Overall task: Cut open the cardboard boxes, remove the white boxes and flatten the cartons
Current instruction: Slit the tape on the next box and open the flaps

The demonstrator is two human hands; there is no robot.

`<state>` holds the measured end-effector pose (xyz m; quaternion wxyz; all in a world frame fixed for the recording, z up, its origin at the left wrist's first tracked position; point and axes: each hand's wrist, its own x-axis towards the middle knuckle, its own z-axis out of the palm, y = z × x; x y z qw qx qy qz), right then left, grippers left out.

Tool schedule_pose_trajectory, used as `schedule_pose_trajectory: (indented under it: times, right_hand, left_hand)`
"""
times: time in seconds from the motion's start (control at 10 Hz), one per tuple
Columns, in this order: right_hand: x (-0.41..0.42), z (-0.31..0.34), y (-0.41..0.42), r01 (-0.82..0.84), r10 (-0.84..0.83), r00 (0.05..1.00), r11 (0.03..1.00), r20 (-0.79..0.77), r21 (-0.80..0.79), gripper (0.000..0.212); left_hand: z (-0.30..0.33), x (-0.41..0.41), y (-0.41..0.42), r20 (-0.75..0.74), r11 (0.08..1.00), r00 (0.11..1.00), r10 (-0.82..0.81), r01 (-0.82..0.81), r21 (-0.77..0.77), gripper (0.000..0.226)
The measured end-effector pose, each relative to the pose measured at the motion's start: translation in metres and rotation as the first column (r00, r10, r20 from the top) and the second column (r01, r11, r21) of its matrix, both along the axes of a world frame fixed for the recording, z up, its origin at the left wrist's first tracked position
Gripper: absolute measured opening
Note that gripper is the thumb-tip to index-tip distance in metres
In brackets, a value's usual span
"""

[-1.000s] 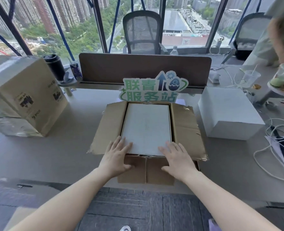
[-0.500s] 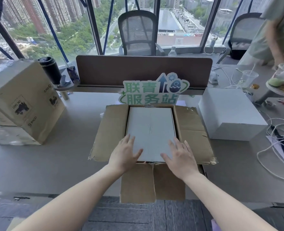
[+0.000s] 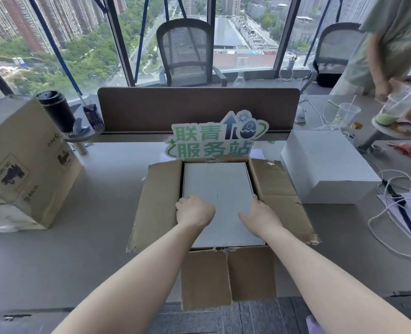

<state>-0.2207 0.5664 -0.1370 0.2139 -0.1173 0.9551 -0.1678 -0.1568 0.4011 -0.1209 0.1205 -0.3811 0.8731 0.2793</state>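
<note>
White box [image 3: 217, 189] lies lengthwise away from the person inside the opened carton [image 3: 280, 189]; left hand [image 3: 194, 210] and right hand [image 3: 259, 214] flank it, fingers curled over its side edges.

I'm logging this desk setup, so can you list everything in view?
open carton: 1, brown, desk centre
white box: 1, inside open carton
second white box: 1, right of carton
sealed carton: 1, brown, desk left
sign: 1, green and white, behind open carton
flask: 1, black, far left
cables: several, white, desk right
chairs: 2, black, by window
left hand: 1, on white box
right hand: 1, on white box
</note>
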Motion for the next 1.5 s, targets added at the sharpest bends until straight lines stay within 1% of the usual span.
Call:
schedule_pose_trajectory:
  times: [0.1, 0.2, 0.3, 0.4, 0.5, 0.6, 0.7, 0.8, 0.9, 1.0, 1.1, 1.2, 1.3, 1.5]
  right_hand:
    - [-0.006, 0.002, -0.001, 0.025, -0.025, 0.999, 0.999, 0.032, 0.021, 0.067]
    - [-0.013, 0.004, -0.003, 0.049, -0.053, 0.996, 0.997, 0.071, 0.056, 0.057]
    - [-0.021, 0.011, -0.006, 0.027, -0.033, 0.994, 0.998, 0.102, 0.065, 0.034]
    - [-0.024, 0.021, -0.014, -0.003, -0.008, 0.988, 0.997, 0.152, 0.075, 0.023]
    - [-0.027, 0.021, -0.021, 0.057, -0.051, 0.969, 0.998, 0.240, -0.020, 0.041]
    - [-0.025, 0.025, -0.019, 0.288, -0.244, 0.928, 0.949, 0.280, -0.128, 0.044]
    - [-0.023, 0.015, -0.013, 0.310, -0.274, 0.940, 0.935, 0.205, -0.172, 0.034]
    - [-0.023, 0.015, -0.013, 0.309, -0.268, 0.940, 0.931, 0.213, -0.193, 0.012]
    - [-0.028, 0.014, -0.011, 0.288, -0.238, 0.945, 0.932, 0.226, -0.221, 0.021]
    - [-0.026, 0.015, -0.007, 0.304, -0.249, 0.944, 0.910, 0.215, -0.282, 0.006]
    - [-0.023, 0.013, -0.004, 0.331, -0.284, 0.943, 0.864, 0.174, -0.381, 0.009]
    - [-0.022, 0.019, -0.004, 0.294, -0.277, 0.955, 0.852, 0.102, -0.434, 0.008]
    - [-0.022, 0.033, -0.004, 0.262, -0.276, 0.960, 0.836, 0.043, -0.483, 0.008]
    - [-0.012, 0.061, -0.001, 0.267, -0.300, 0.953, 0.761, 0.044, -0.591, 0.011]
  left_hand:
    - [0.011, -0.009, -0.012, 0.005, 0.996, 0.998, 0.061, -0.061, 0.069, 0.044]
    - [0.023, -0.011, -0.016, 0.030, 0.997, 0.999, 0.015, -0.017, 0.080, 0.023]
    - [0.019, -0.012, -0.010, 0.155, 0.999, 0.988, -0.024, 0.016, 0.050, 0.044]
    - [0.009, -0.014, -0.008, 0.176, 1.000, 0.984, -0.016, 0.017, -0.003, 0.047]
    - [0.007, -0.013, -0.008, 0.099, 0.998, 0.993, 0.065, -0.065, -0.001, 0.037]
    - [0.002, -0.012, -0.009, 0.046, 0.988, 0.987, 0.153, -0.153, 0.009, 0.049]
    - [-0.001, -0.011, -0.012, 0.006, 0.987, 0.987, 0.159, -0.159, -0.019, 0.052]
    - [-0.002, -0.009, -0.019, -0.064, 0.988, 0.986, 0.151, -0.152, -0.003, 0.025]
    - [-0.001, -0.007, -0.024, -0.106, 0.987, 0.982, 0.159, -0.157, 0.029, 0.023]
    - [0.004, -0.005, -0.028, -0.131, 0.990, 0.981, 0.144, -0.144, 0.013, 0.023]
    - [0.008, -0.003, -0.032, -0.142, 0.992, 0.982, 0.126, -0.128, -0.007, 0.021]
    - [0.012, 0.001, -0.036, -0.167, 0.991, 0.977, 0.136, -0.135, 0.014, 0.017]
    - [0.017, 0.003, -0.041, -0.242, 0.988, 0.958, 0.152, -0.150, 0.026, 0.020]
    - [0.040, 0.006, -0.046, -0.407, 0.986, 0.899, 0.164, -0.165, 0.033, 0.023]
